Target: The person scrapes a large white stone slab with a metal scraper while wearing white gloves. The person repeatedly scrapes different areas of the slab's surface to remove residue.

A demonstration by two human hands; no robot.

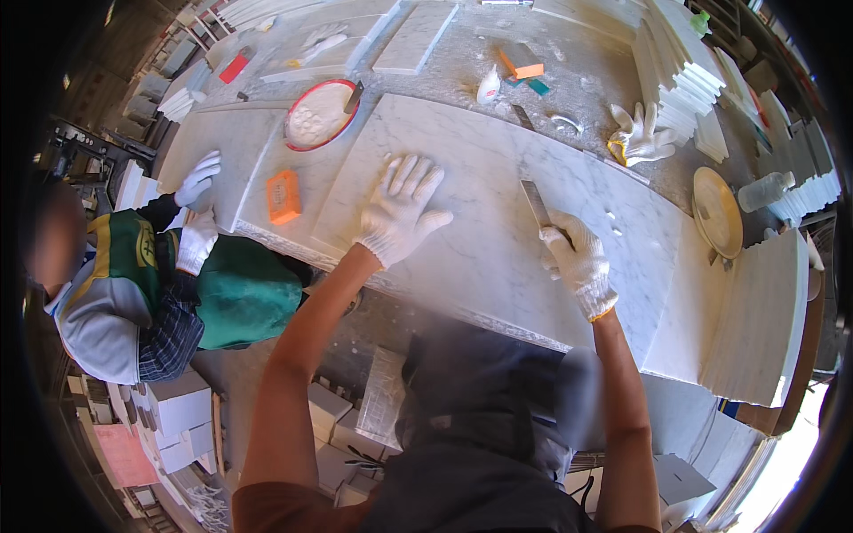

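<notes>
At frame centre, my left hand (400,209) lies with fingers spread on the marble slab (498,240); my right hand (577,259) grips a scraper blade (536,202). I judge scraping is underway; next needs steady pressure.

Using the large marble slab (498,222) as your landmark: an orange rectangular pack (284,196) lies just beyond its left edge. A red flat pack (235,67) lies well beyond its far-left corner. White boxes (182,413) stack below its near edge.
</notes>
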